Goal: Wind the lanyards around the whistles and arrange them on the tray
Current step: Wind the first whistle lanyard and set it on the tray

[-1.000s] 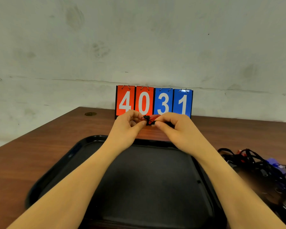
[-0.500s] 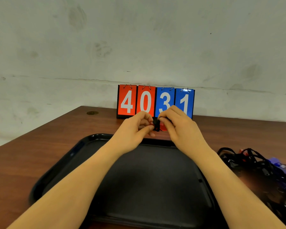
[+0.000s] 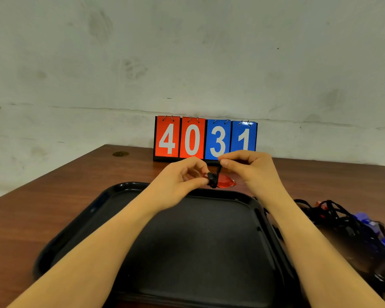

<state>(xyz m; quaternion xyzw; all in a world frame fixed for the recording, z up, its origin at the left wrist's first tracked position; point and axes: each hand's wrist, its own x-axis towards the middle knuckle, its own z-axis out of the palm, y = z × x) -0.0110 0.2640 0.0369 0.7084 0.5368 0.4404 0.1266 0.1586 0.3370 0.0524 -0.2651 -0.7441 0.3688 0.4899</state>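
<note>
The right hand [image 3: 250, 167] has lifted, pinching the soft black lanyard [image 3: 217, 172] taut above the tray [image 3: 93, 210] — the left hand [image 3: 180, 181] grips the light, smooth red whistle [image 3: 225, 181] by its end.

I hold both forearms out ahead, hands raised close together. My left hand [image 3: 182, 181] pinches with thumb and fingertips; my right hand [image 3: 251, 167] curls, pinching just above it.

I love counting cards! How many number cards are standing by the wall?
4, side by side on the scoreboard at the table's far edge: red 4, red 0, blue 3, blue 1. The right hand hides part of the 1.
</note>
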